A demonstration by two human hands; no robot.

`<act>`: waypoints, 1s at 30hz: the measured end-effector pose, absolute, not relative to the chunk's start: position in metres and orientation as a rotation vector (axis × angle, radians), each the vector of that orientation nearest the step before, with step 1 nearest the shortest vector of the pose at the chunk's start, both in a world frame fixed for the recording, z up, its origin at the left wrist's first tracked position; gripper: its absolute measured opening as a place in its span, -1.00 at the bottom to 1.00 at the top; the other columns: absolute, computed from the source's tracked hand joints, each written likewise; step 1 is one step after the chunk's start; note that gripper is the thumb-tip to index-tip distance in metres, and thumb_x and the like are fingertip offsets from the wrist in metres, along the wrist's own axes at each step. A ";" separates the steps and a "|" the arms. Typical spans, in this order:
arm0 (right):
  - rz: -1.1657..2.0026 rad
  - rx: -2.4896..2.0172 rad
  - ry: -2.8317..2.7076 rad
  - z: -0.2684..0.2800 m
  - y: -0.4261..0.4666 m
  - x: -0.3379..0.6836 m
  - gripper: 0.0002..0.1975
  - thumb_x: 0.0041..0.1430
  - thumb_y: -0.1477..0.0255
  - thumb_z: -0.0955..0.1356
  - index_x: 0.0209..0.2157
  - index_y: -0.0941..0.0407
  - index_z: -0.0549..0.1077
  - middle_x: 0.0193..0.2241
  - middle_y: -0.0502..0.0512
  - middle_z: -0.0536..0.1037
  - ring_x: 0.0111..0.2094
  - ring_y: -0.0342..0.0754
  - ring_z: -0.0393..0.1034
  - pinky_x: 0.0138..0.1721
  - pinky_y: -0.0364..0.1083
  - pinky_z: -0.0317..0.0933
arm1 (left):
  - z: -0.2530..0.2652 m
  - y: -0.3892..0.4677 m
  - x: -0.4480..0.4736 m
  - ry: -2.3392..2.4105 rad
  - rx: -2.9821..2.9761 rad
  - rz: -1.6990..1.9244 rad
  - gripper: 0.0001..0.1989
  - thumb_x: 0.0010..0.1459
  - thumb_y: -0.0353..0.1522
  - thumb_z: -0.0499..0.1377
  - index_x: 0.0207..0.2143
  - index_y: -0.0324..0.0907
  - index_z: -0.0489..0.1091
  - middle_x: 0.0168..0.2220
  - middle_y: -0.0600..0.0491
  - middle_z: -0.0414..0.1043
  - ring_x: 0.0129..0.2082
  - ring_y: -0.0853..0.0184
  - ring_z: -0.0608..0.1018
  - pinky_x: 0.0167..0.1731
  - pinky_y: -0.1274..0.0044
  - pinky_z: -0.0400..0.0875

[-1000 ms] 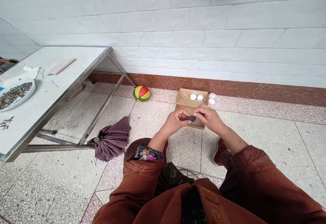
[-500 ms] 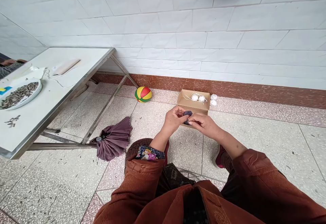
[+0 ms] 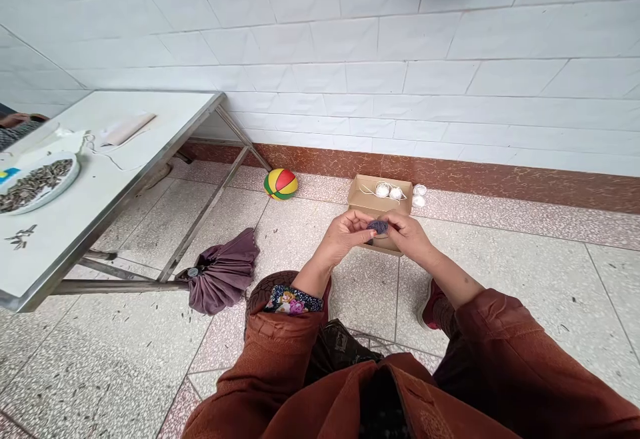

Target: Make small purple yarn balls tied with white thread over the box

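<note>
A small ball of dark purple-grey yarn [image 3: 379, 226] is held between my two hands, above the near part of an open cardboard box [image 3: 356, 196]. My left hand [image 3: 344, 238] pinches its left side with thumb and fingers. On the other side my right hand [image 3: 407, 232] closes its fingers on the yarn's right edge; the fingertips are partly hidden. Inside the box, near its far wall, lie two white yarn balls [image 3: 383, 190] with loose strands. More white yarn [image 3: 419, 190] rests on the floor just right of the box.
At left stands a metal-framed table [image 3: 175, 116] bearing a plate of sunflower seeds [image 3: 43, 182] and a pinkish folded item [image 3: 131, 129]. A colourful ball [image 3: 281, 184] sits by the wall. A folded purple umbrella [image 3: 225, 272] lies beside the table leg. Another person's sleeve [image 3: 23, 134] shows far left.
The dark yarn ball has shifted slightly right and turned, showing more of its side. My right hand has moved from its front to its right edge.
</note>
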State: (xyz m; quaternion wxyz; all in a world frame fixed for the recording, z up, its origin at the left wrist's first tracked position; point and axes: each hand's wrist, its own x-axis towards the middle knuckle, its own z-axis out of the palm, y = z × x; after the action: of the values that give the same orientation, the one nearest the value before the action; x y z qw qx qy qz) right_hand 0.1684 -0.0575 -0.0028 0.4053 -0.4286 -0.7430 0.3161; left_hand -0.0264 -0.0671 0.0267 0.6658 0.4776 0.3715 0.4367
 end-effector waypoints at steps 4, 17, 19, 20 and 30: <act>0.801 -1.025 -1.993 -0.003 -0.069 0.162 -0.81 0.37 0.38 0.31 -0.33 0.07 0.50 -0.41 0.03 0.52 -0.36 -0.05 0.43 -0.28 -0.08 0.29 | 0.020 -0.060 -0.026 0.973 1.072 1.151 -0.65 -0.11 -0.32 0.45 -0.31 -0.18 0.40 -0.41 0.15 0.47 -0.41 0.47 0.47 -0.31 0.57 0.36; 0.627 -1.041 -1.881 0.011 -0.050 0.173 -0.83 0.36 0.37 0.31 -0.30 0.04 0.52 -0.39 0.08 0.55 -0.31 0.01 0.45 -0.24 -0.02 0.34 | 0.022 -0.068 -0.020 0.970 1.237 0.914 -0.71 -0.09 -0.34 0.39 -0.31 -0.20 0.41 -0.43 0.13 0.46 -0.48 0.49 0.42 -0.42 0.59 0.26; 0.666 -1.075 -1.847 0.007 -0.048 0.170 -0.83 0.36 0.38 0.30 -0.30 0.04 0.51 -0.37 0.08 0.57 -0.30 0.01 0.46 -0.22 -0.01 0.35 | 0.024 -0.068 -0.021 0.937 1.171 0.967 -0.69 -0.08 -0.33 0.40 -0.29 -0.20 0.41 -0.40 0.13 0.47 -0.45 0.49 0.45 -0.37 0.58 0.30; 0.684 -1.086 -1.845 0.004 -0.049 0.169 -0.82 0.36 0.38 0.29 -0.29 0.05 0.51 -0.37 0.08 0.58 -0.31 0.00 0.46 -0.23 -0.02 0.35 | 0.024 -0.067 -0.021 0.925 1.132 1.008 -0.68 -0.09 -0.33 0.41 -0.30 -0.19 0.41 -0.39 0.13 0.48 -0.43 0.48 0.46 -0.34 0.57 0.33; 0.686 -0.921 -2.105 0.008 -0.076 0.159 -0.82 0.41 0.34 0.29 -0.21 0.03 0.53 -0.34 0.08 0.56 -0.30 -0.01 0.48 -0.24 -0.04 0.35 | 0.017 -0.057 -0.021 1.132 1.155 1.169 -0.69 -0.12 -0.34 0.41 -0.32 -0.18 0.40 -0.48 0.16 0.43 -0.47 0.47 0.43 -0.37 0.56 0.32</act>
State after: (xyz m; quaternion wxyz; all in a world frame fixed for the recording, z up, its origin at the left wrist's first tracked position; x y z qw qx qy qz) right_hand 0.1591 -0.0763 0.0083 0.3632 -0.3578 -0.8179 0.2666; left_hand -0.0211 -0.0568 0.0165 0.5424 0.4862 0.4767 0.4921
